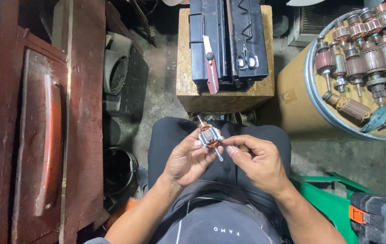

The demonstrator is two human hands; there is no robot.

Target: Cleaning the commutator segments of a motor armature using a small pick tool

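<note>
I see my left hand [187, 159] cupped around a small armature [209, 138], fingertips pinching its ribbed steel core while the copper windings gleam at both ends; the thin steel shaft sticks out above and below the grip, tilted. My right hand [257, 161] comes in from the other side, thumb and forefinger closed narrow on the lower end of that armature, just where the shaft leaves the core, so both hands hold the one piece over my lap. Whether the right fingertips pinch the shaft itself or a wire I cannot make out; the spot is too small. Beyond the grip, straight ahead, stands a chipboard block [225, 92] of rough, flaky grain, carrying a black folded metal case [229, 40]; on it lie one red-handled cutter [211, 68] and one pair of scissors [246, 58]. Off to the right of the grip, well apart, a round tray [312, 97] with a pale metal rim holds more armatures [369, 54], about a dozen, with copper bands and grey gears; the frame edge cuts some off, so the count is loose. Left of the grip runs a worn reddish wooden bench [89, 113]. Near my right elbow a green plastic frame [333, 203] and a black tool [380, 217] with an orange catch are cut off by the frame.
</note>
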